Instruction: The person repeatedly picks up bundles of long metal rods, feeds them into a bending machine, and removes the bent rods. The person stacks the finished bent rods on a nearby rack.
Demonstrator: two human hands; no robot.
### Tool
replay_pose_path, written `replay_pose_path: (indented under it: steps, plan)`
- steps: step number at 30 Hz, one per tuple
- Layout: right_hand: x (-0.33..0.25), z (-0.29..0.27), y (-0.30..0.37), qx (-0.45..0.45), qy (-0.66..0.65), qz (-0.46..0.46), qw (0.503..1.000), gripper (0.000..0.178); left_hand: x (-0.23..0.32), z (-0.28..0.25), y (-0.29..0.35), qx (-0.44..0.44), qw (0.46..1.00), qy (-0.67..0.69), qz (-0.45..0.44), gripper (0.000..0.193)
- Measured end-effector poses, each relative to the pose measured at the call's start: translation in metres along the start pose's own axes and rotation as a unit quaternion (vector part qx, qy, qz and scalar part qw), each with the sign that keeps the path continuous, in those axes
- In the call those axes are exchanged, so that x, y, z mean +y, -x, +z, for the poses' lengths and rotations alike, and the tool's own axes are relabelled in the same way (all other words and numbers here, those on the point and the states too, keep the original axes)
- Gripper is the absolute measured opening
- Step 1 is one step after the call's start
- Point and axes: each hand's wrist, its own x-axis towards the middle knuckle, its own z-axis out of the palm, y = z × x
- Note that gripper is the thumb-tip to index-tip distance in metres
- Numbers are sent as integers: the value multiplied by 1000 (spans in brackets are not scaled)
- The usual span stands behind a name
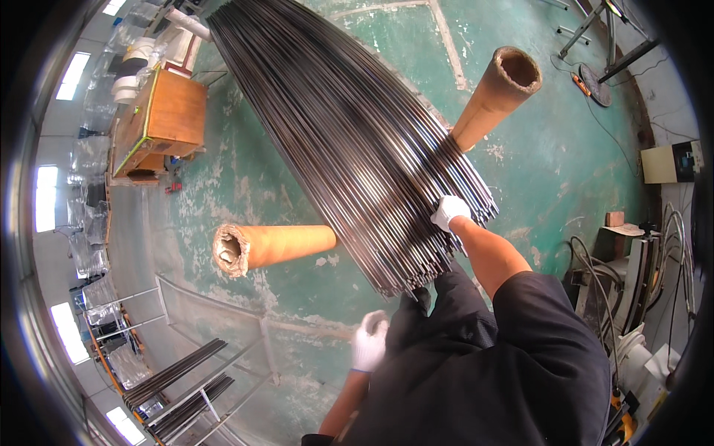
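Note:
A long bundle of thin dark metal rods (349, 141) stretches from the far left toward me, its shiny ends fanned out near my legs. My right hand (449, 212), in a white glove, is on the rods near their right-hand ends. Its fingers curl down over them, and the fingertips are partly hidden. Lower and to the left, my left hand (370, 342), also white-gloved, hangs beside my leg, apart from the rods. Its fingers are curled in, a little blurred, with nothing seen in them.
Thick brown cardboard tubes stick out on both sides of the bundle, one left (279, 247) and one right (491, 100). A wooden cabinet (175, 111) stands far left. Nearer left, a metal rack (201, 386) carries more rods. Cables and hoses (606, 279) crowd the right wall.

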Motion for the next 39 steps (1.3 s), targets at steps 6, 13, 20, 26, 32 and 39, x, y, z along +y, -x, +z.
replay_pose_path:
  steps: [6, 13, 20, 26, 32, 39]
  plan:
    - [16, -14, 8, -126, -349, -18, 928, 32, 36, -21, -34, 57, 996, 12, 64, 23]
    - [7, -48, 48, -251, -627, -38, 736, 25, 31, -12, -46, 39, 996, 24, 71, 23]
    - [19, -97, 161, -56, -248, 36, 967, 71, 21, 22, -67, -97, 988, 104, 67, 20]
    - [143, -37, 393, 34, -154, 140, 978, 54, 76, 74, -112, -219, 957, 191, -16, 23]
    - [229, 107, 706, 133, 17, 355, 925, 48, 107, 138, -151, -324, 838, 417, -134, 43]
    - [203, 206, 763, 405, 38, 344, 846, 23, 68, 172, -102, -340, 846, 394, -118, 35]
